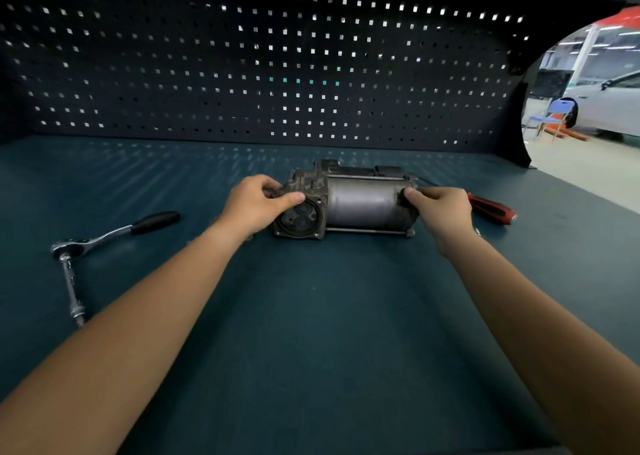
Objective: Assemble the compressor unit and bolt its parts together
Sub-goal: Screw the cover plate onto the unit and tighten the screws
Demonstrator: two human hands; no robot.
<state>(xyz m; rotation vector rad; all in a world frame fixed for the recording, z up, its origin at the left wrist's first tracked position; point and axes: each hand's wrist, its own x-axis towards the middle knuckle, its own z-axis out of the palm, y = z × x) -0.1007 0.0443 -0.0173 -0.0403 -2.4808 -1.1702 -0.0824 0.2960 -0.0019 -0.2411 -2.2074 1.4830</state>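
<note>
– Two hands on the compressor unit (346, 201), is that right?

– Yes, one at each end. The left hand (256, 205) grips the cast head at the unit's left end. Its thumb lies across the top of the round end face and its fingers curl over the casting's upper edge.

– And the other?

– The right hand (443, 212) holds the unit's right end cap. Its thumb presses the front of the cap and its fingers wrap behind, where I cannot see them.

– How does the unit sit?

– On its side on the dark green bench top (311, 316), with the smooth grey cylinder running left to right and the round face of the head turned toward the person. A thin rod runs along the cylinder's lower edge, from the head to the cap.

– Any tools about?

– A ratchet wrench (114, 232) with a black grip lies well to the unit's left, apart from it, and an extension bar (71, 288) points from the ratchet's head toward the person. A red-handled tool (491, 208) lies just right of the unit, partly hidden behind the right hand. I cannot tell what kind it is.

– Behind the unit?

– A dark pegboard (242, 73) stands upright. Far off to the unit's right, past the board's edge, are a white car (609, 108) and a blue chair (550, 115).
</note>
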